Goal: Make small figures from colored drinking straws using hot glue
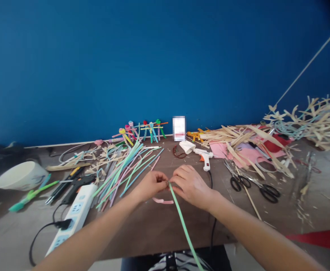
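My left hand (152, 185) and my right hand (191, 185) meet above the middle of the table, fingertips pinched together. Between them is the upper end of a pale green pipe cleaner (182, 220), whose long tail slants down past the table's front edge toward my lap. The very tip is hidden by my fingers. Just below my left fingers, a short pink piece (165, 201) lies bent on the table. Left of my hands is a loose pile of pastel pipe cleaners (125, 171).
A white glue gun (206, 157) with a black cord lies beyond my right hand, with scissors (269, 192) farther right. To the left are a power strip (78, 212), a dark glue gun (78, 186) and a white bowl (20, 175). Small colourful figures (152, 130) lean against the wall.
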Available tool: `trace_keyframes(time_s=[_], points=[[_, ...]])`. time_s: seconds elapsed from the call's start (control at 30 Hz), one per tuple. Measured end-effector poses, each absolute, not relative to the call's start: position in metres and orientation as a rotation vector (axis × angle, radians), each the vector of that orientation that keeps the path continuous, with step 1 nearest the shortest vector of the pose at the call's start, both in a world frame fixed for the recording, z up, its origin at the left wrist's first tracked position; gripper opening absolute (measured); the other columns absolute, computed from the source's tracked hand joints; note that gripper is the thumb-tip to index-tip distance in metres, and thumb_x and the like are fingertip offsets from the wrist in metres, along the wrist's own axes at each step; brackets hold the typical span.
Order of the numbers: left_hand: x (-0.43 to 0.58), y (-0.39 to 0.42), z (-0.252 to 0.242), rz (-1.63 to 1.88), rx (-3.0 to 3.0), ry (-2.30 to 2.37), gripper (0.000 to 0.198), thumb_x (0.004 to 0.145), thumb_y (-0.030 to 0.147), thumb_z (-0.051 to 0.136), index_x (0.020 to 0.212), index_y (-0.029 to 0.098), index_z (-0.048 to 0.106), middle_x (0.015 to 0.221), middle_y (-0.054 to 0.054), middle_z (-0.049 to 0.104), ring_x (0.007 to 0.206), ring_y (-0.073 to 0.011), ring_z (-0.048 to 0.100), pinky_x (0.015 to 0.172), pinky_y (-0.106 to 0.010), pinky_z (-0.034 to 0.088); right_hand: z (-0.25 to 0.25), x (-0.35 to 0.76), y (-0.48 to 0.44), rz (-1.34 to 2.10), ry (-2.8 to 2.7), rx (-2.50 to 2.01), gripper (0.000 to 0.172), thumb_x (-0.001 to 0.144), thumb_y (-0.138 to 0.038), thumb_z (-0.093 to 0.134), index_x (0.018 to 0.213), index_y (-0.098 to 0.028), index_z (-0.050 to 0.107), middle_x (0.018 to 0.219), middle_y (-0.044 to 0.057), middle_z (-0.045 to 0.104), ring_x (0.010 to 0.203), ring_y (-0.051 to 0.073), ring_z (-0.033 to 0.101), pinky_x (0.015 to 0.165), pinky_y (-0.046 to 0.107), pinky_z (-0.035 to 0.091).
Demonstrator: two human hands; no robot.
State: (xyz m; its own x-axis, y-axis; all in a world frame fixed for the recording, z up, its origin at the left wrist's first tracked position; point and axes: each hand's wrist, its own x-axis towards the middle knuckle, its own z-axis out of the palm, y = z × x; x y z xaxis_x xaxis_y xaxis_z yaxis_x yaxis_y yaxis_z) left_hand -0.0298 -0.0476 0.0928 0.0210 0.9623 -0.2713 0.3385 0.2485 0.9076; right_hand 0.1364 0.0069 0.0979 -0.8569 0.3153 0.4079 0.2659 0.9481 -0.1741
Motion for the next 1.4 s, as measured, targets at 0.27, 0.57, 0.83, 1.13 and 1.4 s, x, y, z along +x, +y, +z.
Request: trace_keyframes(time_s=[0.27, 0.57, 0.83, 1.13, 1.4], points=[[-0.03, -0.048, 0.099, 0.687, 1.743, 1.71, 0.017, 0.064, 0.017, 0.047, 0.066, 0.014, 0.064, 0.054, 0.002, 0.055, 0.052, -0.0103, 0.047, 0.049, -0.019, 0.033, 0.099, 0.124, 0.027, 0.653, -2.631, -0.568, 0.015, 0.075, -0.027, 0.056, 0.067, -0.015, 0.059, 0.065, 0.001, 0.056, 0.066, 0.012, 0.047, 0.06, 0.023, 0.032], [-0.034, -0.055, 0.1, 0.67, 2.204, 1.814, 0.014, 0.071, 0.016, 0.047, 0.071, 0.017, 0.061, 0.066, 0.0, 0.063, 0.06, -0.0112, 0.055, 0.055, -0.019, 0.037, 0.094, 0.11, 0.039, 1.693, -2.206, -0.895, 0.025, 0.068, -0.031, 0.055, 0.05, -0.014, 0.051, 0.045, -0.005, 0.046, 0.043, 0.005, 0.033, 0.043, 0.019, 0.023], [-0.044, -0.064, 0.108, 0.805, 2.924, 1.533, 0.011, 0.077, 0.015, 0.046, 0.078, 0.015, 0.057, 0.068, -0.004, 0.062, 0.065, -0.0131, 0.056, 0.059, -0.023, 0.043, 0.105, 0.108, 0.032, 2.29, -1.681, -0.948, 0.026, 0.058, -0.03, 0.063, 0.045, -0.013, 0.048, 0.04, -0.004, 0.047, 0.038, 0.004, 0.034, 0.041, 0.019, 0.02], [-0.041, -0.07, 0.125, 1.426, 2.642, 1.46, 0.014, 0.072, 0.012, 0.053, 0.085, 0.017, 0.058, 0.073, -0.004, 0.065, 0.068, -0.0125, 0.058, 0.063, -0.024, 0.046, 0.125, 0.104, 0.009, 2.604, -1.35, -0.634, 0.024, 0.065, -0.03, 0.055, 0.05, -0.016, 0.043, 0.039, -0.009, 0.03, 0.036, 0.004, 0.021, 0.039, 0.02, 0.016], [-0.018, -0.063, 0.13, 1.396, 1.367, 1.585, 0.014, 0.072, 0.026, 0.055, 0.073, 0.013, 0.059, 0.061, 0.0, 0.06, 0.051, -0.0078, 0.051, 0.046, -0.017, 0.042, 0.119, 0.11, 0.008, 1.352, -1.877, -0.664, 0.007, 0.074, -0.021, 0.049, 0.078, -0.017, 0.054, 0.073, -0.001, 0.056, 0.069, 0.011, 0.05, 0.065, 0.023, 0.038]])
